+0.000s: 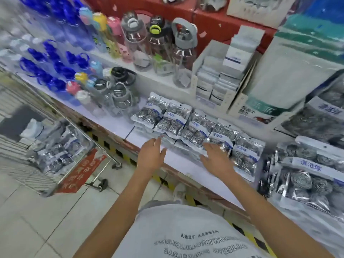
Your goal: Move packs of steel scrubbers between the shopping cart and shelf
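At shelf [173,161]: left hand [151,155], right hand [216,161] spread, empty; scrubber packs [195,129] probably light, crinkly, slippery; pinch header edges.

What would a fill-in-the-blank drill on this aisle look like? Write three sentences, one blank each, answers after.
1. Both the left hand and the right hand are open and hold ____.
2. The row of scrubber packs lies on the white ____, just beyond the fingertips.
3. More scrubber packs sit inside the shopping ____ on the person's left.

Missing words: nothing; shelf; cart
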{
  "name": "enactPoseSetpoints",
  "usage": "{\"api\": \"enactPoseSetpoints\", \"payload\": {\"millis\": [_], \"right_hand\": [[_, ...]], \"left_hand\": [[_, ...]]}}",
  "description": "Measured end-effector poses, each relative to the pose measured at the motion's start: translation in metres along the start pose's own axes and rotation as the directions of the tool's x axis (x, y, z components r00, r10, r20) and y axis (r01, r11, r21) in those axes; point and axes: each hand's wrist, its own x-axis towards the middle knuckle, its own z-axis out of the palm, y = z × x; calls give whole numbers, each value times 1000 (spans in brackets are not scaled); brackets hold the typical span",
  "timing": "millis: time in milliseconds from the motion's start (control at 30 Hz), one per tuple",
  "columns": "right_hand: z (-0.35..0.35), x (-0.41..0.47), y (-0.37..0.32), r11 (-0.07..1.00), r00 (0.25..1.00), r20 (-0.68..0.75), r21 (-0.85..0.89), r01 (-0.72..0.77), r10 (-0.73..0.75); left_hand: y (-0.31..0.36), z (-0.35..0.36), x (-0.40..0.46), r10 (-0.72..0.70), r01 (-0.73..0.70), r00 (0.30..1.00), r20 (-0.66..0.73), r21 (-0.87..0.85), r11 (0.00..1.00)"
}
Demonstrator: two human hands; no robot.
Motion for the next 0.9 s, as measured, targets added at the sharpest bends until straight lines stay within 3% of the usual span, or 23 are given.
{"api": "enactPoseSetpoints", "payload": {"millis": [167,267,500,900], "right_hand": [[24,2,-73,971,970,48,13,240,-240],[39,2,-123,933,932,57,-26,359,-357],[71,19,-239,829,822,168,-45,558,-544],[167,69,-423,768,739,269,4,641,-618]], "left_hand": [[-50,-13,-79,-218,205,970,-109,-121,971],[-84,-23,-124,-371,352,918,-138,-146,925],[-163,-30,-193,-570,536,798,-194,-205,819],[-341,-70,-238,-728,625,640,-245,-386,679]]}}
